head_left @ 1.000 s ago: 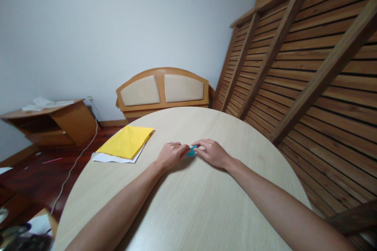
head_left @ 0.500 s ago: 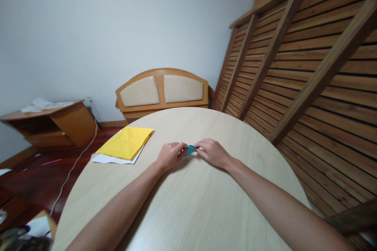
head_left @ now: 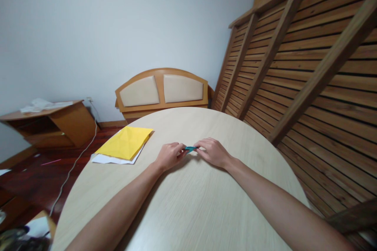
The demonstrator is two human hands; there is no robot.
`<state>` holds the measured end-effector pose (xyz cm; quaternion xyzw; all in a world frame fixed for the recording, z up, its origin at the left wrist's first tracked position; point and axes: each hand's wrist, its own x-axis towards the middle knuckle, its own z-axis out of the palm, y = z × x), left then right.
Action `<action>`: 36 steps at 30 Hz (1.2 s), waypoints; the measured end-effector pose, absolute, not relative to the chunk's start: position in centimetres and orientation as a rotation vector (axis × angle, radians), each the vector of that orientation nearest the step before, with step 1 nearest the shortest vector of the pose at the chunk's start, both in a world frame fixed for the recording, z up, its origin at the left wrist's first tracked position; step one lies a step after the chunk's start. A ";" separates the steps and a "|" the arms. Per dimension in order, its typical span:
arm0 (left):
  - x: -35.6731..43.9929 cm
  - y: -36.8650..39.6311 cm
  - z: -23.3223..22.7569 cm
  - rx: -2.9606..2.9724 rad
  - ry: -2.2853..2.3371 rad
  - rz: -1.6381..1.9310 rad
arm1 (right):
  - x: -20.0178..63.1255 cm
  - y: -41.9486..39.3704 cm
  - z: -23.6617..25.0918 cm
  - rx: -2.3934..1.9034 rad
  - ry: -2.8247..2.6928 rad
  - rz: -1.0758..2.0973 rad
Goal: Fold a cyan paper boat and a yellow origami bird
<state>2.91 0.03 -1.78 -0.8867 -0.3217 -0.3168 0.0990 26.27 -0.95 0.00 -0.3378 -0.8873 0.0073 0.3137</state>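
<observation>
Between my two hands is a small piece of folded teal paper [head_left: 191, 148], seen nearly edge-on just over the table. My left hand [head_left: 171, 156] pinches its left end between thumb and fingers. At the right end, my right hand [head_left: 213, 152] grips it the same way, with the knuckles raised. Much of the paper's ends is hidden by the fingertips, so its full shape does not show.
Yellow creased paper [head_left: 125, 143] lies over white sheets [head_left: 113, 160] on the left side of the round table [head_left: 188, 208]. A headboard [head_left: 161, 86] stands beyond it, wooden slats [head_left: 294, 78] lean on the right, and a cabinet [head_left: 70, 125] is at left.
The teal paper has tilted flatter, so less of its face shows below the fingers. Both hands stay almost in place, still pinching it.
</observation>
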 end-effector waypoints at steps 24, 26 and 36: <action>3.1 -0.6 -1.3 -2.716 -0.941 -0.840 | 26.2 -1.3 0.4 -0.889 -2.434 0.079; 3.1 -0.7 -1.1 -2.721 -0.925 -0.826 | 26.2 -1.3 0.4 -0.899 -2.430 0.061; 3.3 -0.8 -0.9 -2.664 -0.797 -0.710 | 25.7 -1.5 0.2 -0.746 -2.365 -0.059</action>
